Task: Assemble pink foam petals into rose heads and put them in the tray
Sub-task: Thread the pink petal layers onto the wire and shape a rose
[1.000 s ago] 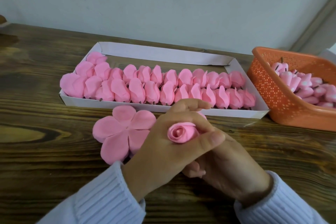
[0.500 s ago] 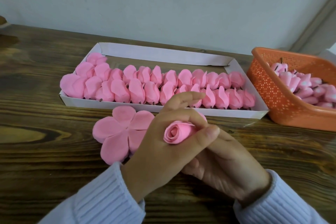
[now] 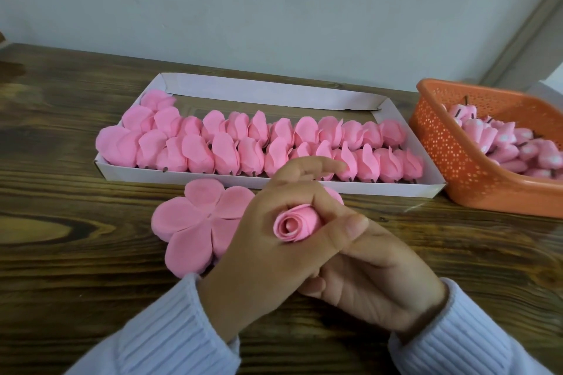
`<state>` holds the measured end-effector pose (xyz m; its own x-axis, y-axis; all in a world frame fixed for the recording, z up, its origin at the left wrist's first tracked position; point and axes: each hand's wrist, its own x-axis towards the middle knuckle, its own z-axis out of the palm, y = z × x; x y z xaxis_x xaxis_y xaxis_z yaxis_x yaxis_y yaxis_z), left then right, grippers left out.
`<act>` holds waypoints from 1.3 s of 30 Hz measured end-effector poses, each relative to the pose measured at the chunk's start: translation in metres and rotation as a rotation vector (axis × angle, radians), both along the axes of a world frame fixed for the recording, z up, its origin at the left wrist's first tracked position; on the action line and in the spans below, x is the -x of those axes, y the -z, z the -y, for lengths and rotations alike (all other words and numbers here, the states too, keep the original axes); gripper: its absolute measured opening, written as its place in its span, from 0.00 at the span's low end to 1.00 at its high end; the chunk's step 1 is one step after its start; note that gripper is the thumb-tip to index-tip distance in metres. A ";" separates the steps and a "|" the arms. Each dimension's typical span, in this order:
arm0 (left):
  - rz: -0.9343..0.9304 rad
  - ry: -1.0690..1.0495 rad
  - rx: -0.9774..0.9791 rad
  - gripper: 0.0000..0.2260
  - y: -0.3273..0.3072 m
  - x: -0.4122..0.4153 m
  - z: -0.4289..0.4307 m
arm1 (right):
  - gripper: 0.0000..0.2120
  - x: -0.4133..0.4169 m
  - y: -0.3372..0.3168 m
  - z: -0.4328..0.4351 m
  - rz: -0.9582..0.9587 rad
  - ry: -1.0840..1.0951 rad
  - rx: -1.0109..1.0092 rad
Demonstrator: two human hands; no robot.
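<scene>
Your left hand (image 3: 268,253) has its grip narrow, thumb and curled fingers ringed round the rolled rose bud (image 3: 297,224); only the forefinger sticks out straight, pointing toward the tray (image 3: 268,90). The bud is off the tabletop (image 3: 76,237), above your right hand (image 3: 374,286). That hand lies underneath with its fingers tucked below the left. Whether its grip has the bud's base or nothing at all, you cannot tell from here, because the left hand covers it.

What matters for the next move is the flat five-petal piece (image 3: 195,222). It lies on the tabletop just in front of the tray's near wall and directly to the left of your grip, its right side slipping under your left hand. The bud's spiral end faces up and a little left; its long axis runs down and right into your hands, so the base points away from the petal piece.

Your left hand is the nearer one, but it is full. The right would have to cross past it. It probably makes more sense to bring the bud over, base first, to the slits at the petal piece's centre.

Finished rose heads (image 3: 225,152) fill two rows along the tray's near side; the strip along its far wall is bare.
</scene>
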<state>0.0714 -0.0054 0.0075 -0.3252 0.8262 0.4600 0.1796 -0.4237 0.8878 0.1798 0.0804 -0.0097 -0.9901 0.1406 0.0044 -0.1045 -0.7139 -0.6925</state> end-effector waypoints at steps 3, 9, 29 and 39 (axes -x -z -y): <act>-0.013 0.017 0.018 0.08 0.002 0.000 0.000 | 0.15 0.000 0.001 0.002 0.067 0.044 -0.068; -0.062 0.048 0.076 0.09 0.001 0.000 0.000 | 0.10 0.001 0.000 0.006 0.215 0.129 -0.178; -0.057 -0.084 -0.028 0.13 -0.021 0.016 0.007 | 0.19 0.000 -0.005 0.002 0.093 -0.005 -0.148; -0.629 -0.658 0.628 0.06 -0.007 0.115 0.040 | 0.17 0.000 0.000 -0.003 0.066 -0.005 -0.100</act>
<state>-0.0431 -0.0458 0.0144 -0.6421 0.7223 0.2570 0.6990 0.4139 0.5831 0.1802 0.0834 -0.0094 -0.9894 0.1376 -0.0468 -0.0529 -0.6409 -0.7658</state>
